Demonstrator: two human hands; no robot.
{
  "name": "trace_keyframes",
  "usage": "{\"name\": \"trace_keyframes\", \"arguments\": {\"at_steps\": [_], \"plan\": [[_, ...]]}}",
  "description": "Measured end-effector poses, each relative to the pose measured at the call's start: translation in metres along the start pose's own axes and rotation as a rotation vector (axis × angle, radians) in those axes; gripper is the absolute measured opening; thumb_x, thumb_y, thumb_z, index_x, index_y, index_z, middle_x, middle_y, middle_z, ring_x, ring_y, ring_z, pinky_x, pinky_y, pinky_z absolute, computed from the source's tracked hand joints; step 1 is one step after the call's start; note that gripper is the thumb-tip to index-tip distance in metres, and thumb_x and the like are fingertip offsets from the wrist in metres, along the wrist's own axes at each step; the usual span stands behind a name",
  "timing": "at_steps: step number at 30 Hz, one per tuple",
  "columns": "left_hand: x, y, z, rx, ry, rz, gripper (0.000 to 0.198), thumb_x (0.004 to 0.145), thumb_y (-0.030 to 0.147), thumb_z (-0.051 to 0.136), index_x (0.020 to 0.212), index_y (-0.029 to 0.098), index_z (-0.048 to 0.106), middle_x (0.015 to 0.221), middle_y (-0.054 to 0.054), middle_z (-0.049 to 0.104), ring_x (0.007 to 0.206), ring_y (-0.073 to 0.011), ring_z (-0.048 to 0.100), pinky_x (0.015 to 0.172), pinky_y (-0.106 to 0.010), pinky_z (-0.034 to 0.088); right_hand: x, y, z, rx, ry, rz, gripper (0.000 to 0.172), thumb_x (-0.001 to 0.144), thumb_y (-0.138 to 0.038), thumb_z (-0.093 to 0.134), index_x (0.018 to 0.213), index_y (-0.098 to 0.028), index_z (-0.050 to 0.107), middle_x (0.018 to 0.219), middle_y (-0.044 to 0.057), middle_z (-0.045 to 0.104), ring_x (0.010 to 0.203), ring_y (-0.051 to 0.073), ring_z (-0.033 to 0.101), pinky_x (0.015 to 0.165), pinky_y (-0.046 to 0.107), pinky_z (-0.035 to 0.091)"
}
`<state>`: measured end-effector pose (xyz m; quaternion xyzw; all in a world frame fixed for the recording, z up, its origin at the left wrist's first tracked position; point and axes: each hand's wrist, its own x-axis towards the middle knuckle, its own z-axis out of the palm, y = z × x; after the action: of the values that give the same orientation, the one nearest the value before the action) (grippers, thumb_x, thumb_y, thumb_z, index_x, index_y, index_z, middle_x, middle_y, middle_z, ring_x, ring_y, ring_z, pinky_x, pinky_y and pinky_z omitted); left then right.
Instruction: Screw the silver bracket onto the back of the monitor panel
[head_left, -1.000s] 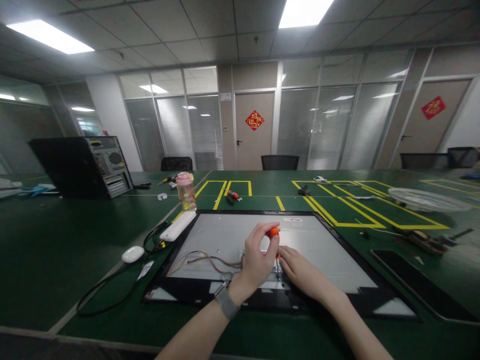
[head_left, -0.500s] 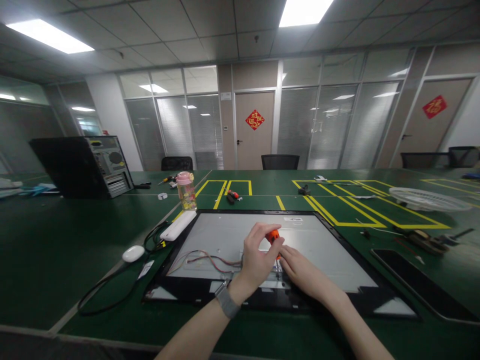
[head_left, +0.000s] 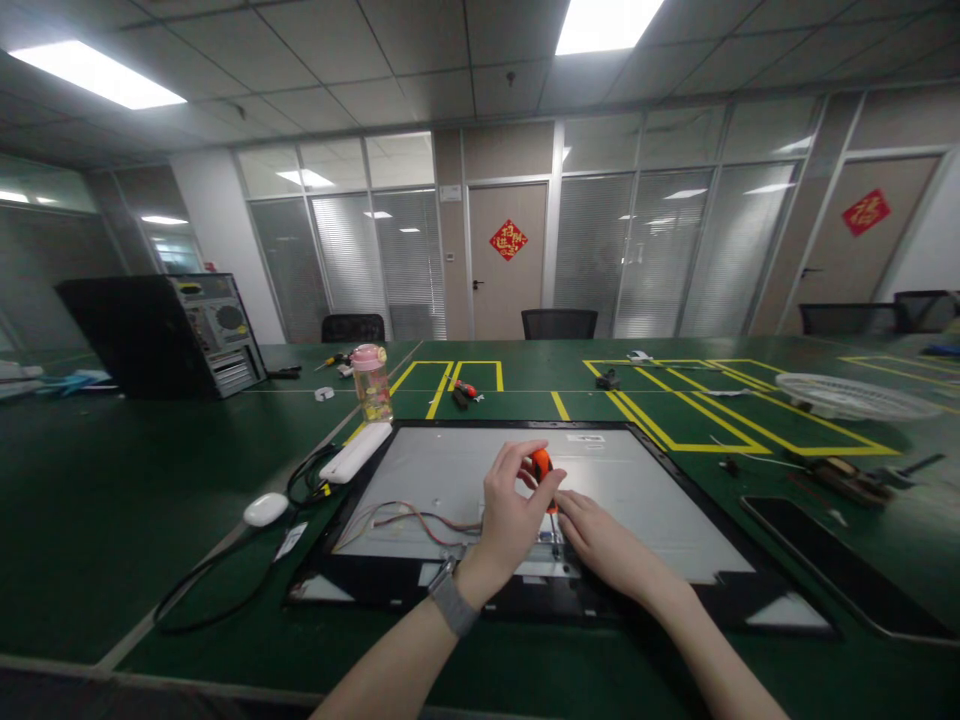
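Note:
An orange-and-black screwdriver stands nearly upright, its metal shaft pointing down at a small board along the lower middle of a display panel. My left hand, with a grey-banded watch on the wrist, curls its thumb and fingers about the handle. My right hand lies low on the panel, its fingertips pinched at the lower end of the handle by the shaft. The panel has a silvery back and a black frame. Thin coloured wires run leftward from the board. The screwdriver's tip is too small to make out.
Left of the panel are a white power strip, a pink-lidded bottle, a white mouse-like object and black cables. A computer case stands farther left. On the right lie a dark flat slab and a white racket-like object.
My left fingers have loosened and shifted a little around the handle, and the screwdriver's top now leans slightly more to the left. My right hand stays in place.

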<state>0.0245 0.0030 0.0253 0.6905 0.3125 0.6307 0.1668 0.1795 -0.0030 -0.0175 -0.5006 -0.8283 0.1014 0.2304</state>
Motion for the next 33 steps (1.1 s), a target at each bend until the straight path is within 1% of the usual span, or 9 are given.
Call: {"name": "trace_keyframes", "arguments": {"at_steps": [2,5,8,12,14,22,27,31,33], "plan": [[0.0000,0.0000,-0.0001,0.015,-0.018,0.009,0.032,0.075,0.011,0.063,0.105,0.020,0.061,0.087,0.000,0.060,0.072,-0.0124,0.058,0.062,-0.022,0.050,-0.0004,-0.0006,-0.0010,0.008,0.000,-0.004,0.037,0.094,-0.021,0.035,0.124,-0.014,0.056,0.122,0.015,0.062,0.115,0.026,0.055,0.100,0.040,0.040],[-0.0010,-0.0002,0.0008,0.020,-0.059,-0.002,0.042,0.077,0.006,0.054,0.116,0.022,0.056,0.096,-0.002,0.062,0.080,-0.0135,0.060,0.065,-0.022,0.051,-0.0007,-0.0011,-0.0014,0.014,0.006,-0.004,0.037,0.094,-0.021,0.035,0.124,-0.015,0.056,0.122,0.015,0.062,0.115,0.026,0.055,0.100,0.040,0.040],[-0.0014,-0.0008,0.0019,0.031,-0.073,-0.031,0.041,0.082,0.008,0.053,0.120,0.022,0.053,0.099,-0.003,0.063,0.080,-0.0134,0.060,0.065,-0.022,0.051,-0.0008,-0.0014,-0.0012,0.014,0.011,-0.004,0.037,0.094,-0.021,0.035,0.123,-0.015,0.057,0.122,0.015,0.062,0.115,0.026,0.055,0.100,0.040,0.040],[-0.0011,-0.0018,0.0016,0.066,-0.054,-0.021,0.036,0.080,0.016,0.062,0.115,0.022,0.055,0.090,-0.001,0.060,0.073,-0.0133,0.058,0.064,-0.024,0.050,-0.0013,-0.0026,-0.0016,0.009,0.009,0.005,0.036,0.094,-0.022,0.034,0.120,-0.014,0.058,0.121,0.015,0.062,0.114,0.026,0.056,0.099,0.040,0.041],[-0.0012,-0.0022,0.0015,0.079,-0.051,-0.014,0.036,0.079,0.016,0.065,0.113,0.022,0.055,0.087,0.000,0.058,0.072,-0.0132,0.057,0.065,-0.025,0.049,-0.0014,-0.0029,-0.0020,0.010,0.010,0.002,0.035,0.094,-0.021,0.035,0.120,-0.014,0.058,0.121,0.015,0.062,0.114,0.026,0.055,0.099,0.040,0.041],[-0.0025,-0.0019,0.0035,0.023,-0.074,0.019,0.038,0.077,0.009,0.057,0.114,0.020,0.054,0.095,-0.002,0.063,0.079,-0.0143,0.059,0.076,-0.028,0.050,0.0000,0.0001,-0.0003,0.012,0.012,-0.014,0.034,0.094,-0.020,0.035,0.119,-0.015,0.058,0.117,0.015,0.063,0.111,0.026,0.057,0.097,0.039,0.042],[-0.0036,-0.0017,0.0018,-0.082,-0.113,0.004,0.043,0.076,0.003,0.051,0.116,0.020,0.053,0.092,-0.002,0.065,0.080,-0.0141,0.061,0.076,-0.027,0.050,-0.0003,-0.0007,-0.0005,0.010,0.020,-0.018,0.034,0.094,-0.020,0.035,0.119,-0.015,0.059,0.117,0.014,0.064,0.111,0.026,0.057,0.098,0.040,0.042],[-0.0034,0.0010,-0.0006,-0.027,-0.077,0.084,0.034,0.076,0.009,0.060,0.107,0.021,0.061,0.087,-0.001,0.058,0.078,-0.0147,0.055,0.074,-0.028,0.048,-0.0006,-0.0018,-0.0015,0.016,0.024,-0.023,0.035,0.094,-0.021,0.034,0.120,-0.015,0.058,0.117,0.014,0.064,0.114,0.026,0.056,0.099,0.041,0.042],[-0.0026,0.0029,-0.0012,-0.014,-0.075,0.097,0.030,0.077,0.012,0.063,0.106,0.022,0.063,0.084,0.000,0.054,0.076,-0.0145,0.053,0.072,-0.028,0.047,-0.0004,-0.0016,-0.0015,0.016,0.025,-0.024,0.036,0.094,-0.022,0.034,0.120,-0.014,0.058,0.118,0.014,0.064,0.115,0.026,0.055,0.100,0.041,0.041]]}}
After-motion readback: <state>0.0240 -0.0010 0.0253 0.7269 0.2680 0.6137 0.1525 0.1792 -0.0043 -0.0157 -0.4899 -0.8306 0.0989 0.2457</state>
